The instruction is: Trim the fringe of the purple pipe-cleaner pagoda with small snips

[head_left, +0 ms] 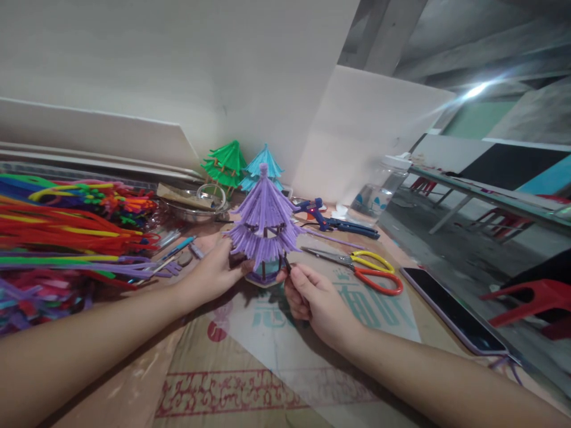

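Note:
A small purple pavilion (264, 220) made of pipe cleaners stands upright before me, with two tiers of roof, dark posts and a flat base. My left hand (218, 267) closes on its left side near the base, its fingertips partly hidden behind the roof edge. At the right side, my right hand (310, 291) pinches a short dark piece (286, 263) against or close beside a post; its exact kind is too small to make out. Scissors (375, 268) with yellow and orange handles lie to the right of the pavilion.
Bundles of coloured pipe cleaners (75, 226) cover the left. Behind stand a green pavilion (225, 163), a blue one (265, 160) and a metal bowl (191, 208). A glue gun (316, 213), pliers (352, 227), a water bottle (379, 187) and a phone (452, 309) sit rightward.

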Action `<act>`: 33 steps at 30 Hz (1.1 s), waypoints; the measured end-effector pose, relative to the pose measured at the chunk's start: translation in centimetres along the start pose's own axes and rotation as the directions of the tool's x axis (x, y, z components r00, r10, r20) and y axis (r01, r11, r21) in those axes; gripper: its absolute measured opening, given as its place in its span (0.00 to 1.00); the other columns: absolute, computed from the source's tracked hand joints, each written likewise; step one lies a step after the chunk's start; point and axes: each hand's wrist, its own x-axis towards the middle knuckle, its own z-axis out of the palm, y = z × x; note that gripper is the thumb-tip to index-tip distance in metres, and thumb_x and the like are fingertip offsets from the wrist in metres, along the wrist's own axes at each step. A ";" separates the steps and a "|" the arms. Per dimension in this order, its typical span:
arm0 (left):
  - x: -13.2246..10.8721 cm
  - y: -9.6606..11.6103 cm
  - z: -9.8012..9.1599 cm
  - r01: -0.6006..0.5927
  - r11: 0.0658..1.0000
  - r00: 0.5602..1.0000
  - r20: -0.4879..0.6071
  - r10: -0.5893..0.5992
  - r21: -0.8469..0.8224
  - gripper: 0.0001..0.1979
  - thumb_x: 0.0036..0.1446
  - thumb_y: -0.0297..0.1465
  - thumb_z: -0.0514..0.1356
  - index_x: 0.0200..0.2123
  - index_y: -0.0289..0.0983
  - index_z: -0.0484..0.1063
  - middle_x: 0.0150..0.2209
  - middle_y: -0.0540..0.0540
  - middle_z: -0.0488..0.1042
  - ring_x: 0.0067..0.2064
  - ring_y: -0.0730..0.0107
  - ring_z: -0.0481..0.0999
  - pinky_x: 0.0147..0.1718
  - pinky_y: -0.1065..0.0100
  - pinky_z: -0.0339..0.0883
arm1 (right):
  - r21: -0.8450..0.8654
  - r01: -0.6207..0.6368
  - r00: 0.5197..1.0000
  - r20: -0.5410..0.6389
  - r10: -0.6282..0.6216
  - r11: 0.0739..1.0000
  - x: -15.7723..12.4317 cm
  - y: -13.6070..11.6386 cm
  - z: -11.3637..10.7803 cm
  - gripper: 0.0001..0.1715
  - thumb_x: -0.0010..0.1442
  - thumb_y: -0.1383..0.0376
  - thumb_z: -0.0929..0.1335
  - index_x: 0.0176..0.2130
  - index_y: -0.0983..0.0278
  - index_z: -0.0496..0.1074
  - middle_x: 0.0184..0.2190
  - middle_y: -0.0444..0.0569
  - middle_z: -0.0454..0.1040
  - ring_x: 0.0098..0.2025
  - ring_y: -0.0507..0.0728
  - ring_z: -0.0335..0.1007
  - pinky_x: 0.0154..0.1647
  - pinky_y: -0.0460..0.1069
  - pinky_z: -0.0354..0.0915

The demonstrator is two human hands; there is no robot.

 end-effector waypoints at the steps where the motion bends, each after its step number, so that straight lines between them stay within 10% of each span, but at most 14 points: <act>1: 0.0 0.0 0.0 0.000 1.000 1.000 0.000 0.000 0.004 0.20 0.61 0.48 0.55 0.40 0.36 0.67 0.38 0.42 0.74 0.40 0.57 0.74 0.42 0.57 0.70 | -0.005 -0.002 1.000 -0.001 0.002 1.000 0.0 0.0 0.0 0.29 0.47 0.44 0.75 0.31 0.65 0.69 0.15 0.33 0.55 0.15 0.44 0.41 0.15 0.42 0.38; 33: 0.1 0.2 0.0 0.006 0.998 1.000 0.016 -0.005 -0.067 0.15 0.61 0.38 0.54 0.47 0.37 0.67 0.50 0.38 0.73 0.57 0.49 0.69 0.58 0.48 0.62 | -0.013 -0.022 1.000 -0.006 0.022 1.000 -0.2 -0.1 0.0 0.29 0.47 0.43 0.75 0.30 0.64 0.67 0.15 0.33 0.54 0.15 0.44 0.39 0.15 0.42 0.36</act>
